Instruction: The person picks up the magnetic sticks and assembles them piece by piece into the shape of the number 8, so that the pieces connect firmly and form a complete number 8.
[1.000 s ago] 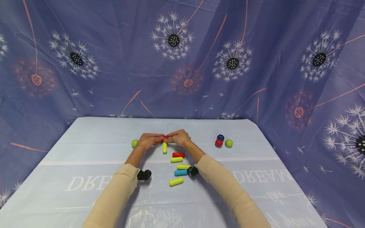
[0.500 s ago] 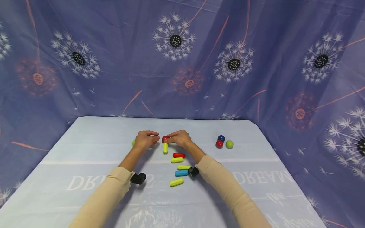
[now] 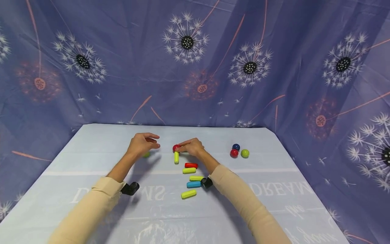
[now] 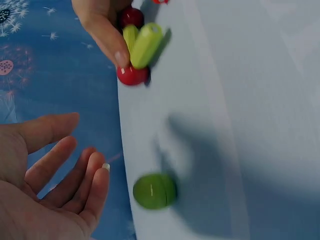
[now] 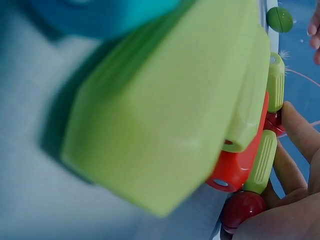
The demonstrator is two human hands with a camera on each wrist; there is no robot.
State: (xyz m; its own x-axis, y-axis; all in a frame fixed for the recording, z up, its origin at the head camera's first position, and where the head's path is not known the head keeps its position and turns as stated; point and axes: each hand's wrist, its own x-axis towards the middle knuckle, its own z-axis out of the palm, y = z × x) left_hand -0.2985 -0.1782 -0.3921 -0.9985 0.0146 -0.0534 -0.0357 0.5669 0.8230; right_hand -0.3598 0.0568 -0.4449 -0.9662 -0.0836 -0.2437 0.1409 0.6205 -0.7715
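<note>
Red ball [image 3: 175,148] sat toward the far side of tbl [image 3: 106,142], abt mid-width, pinched in R hand [image 3: 192,147]; thumb & index reached it from the right. Yellow-grn stick [image 3: 176,157] ran from it toward the person. Wrist views also showed 2nd red ball [image 5: 243,210] by R hand's palm, w/ another yellow-grn stick [image 5: 261,162] btwn the two balls.

L hand [image 3: 140,144] held nothing, fingers loosely spread, thumb apart; it was nearest the grn ball [image 3: 146,154], w/ a gap btwn, & partly hid it in head view.

Loose sticks lay nearer the person, in order: red stick [image 3: 191,165], yellow-grn, yellow-grn, blue stick [image 3: 193,184], yellow-grn. Well off to the right: blue ball [image 3: 236,147], a red one in front of it, lime ball [image 3: 245,153] just beside. Dandelion-print cloth [image 3: 128,61] hung behind. Both sleeves beige.
</note>
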